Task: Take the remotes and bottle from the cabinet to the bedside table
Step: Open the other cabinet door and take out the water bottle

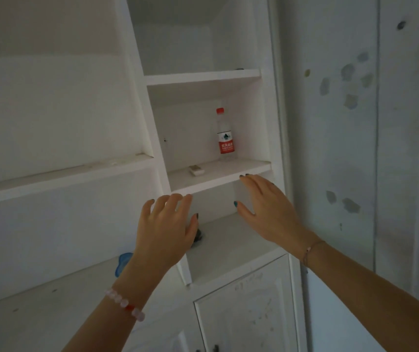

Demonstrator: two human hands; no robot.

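- Cabinet [150,123]: white, open shelves, seen from below at a tilt.
- Bottle [225,133]: clear plastic, red cap, red-and-white label. Stands upright on the middle shelf [228,171], back right, near the side wall.
- Small pale flat item [197,170]: same shelf, left of the bottle and well apart from it, nearer the front edge.
- Dark object [198,236]: on the lower shelf [228,240], mostly hidden behind the left hand; may be a remote, too covered to tell.
- Left hand [165,224]: raised in front of the lower compartment, fingers spread and slightly bent, holding nothing.
- Right hand [264,204]: fingers straight, tips at the front edge of the middle shelf, holding nothing.
- The hands are apart, with an open gap between them; neither touches the bottle.
- Bead bracelet [124,304] on the left wrist, thin cord bracelet [310,250] on the right.
- Blue object [123,262]: on the counter at left, partly behind the left forearm.
- Closed cabinet door [246,308] under the lower shelf.
- Wall [343,123] at right is pale with patchy marks.
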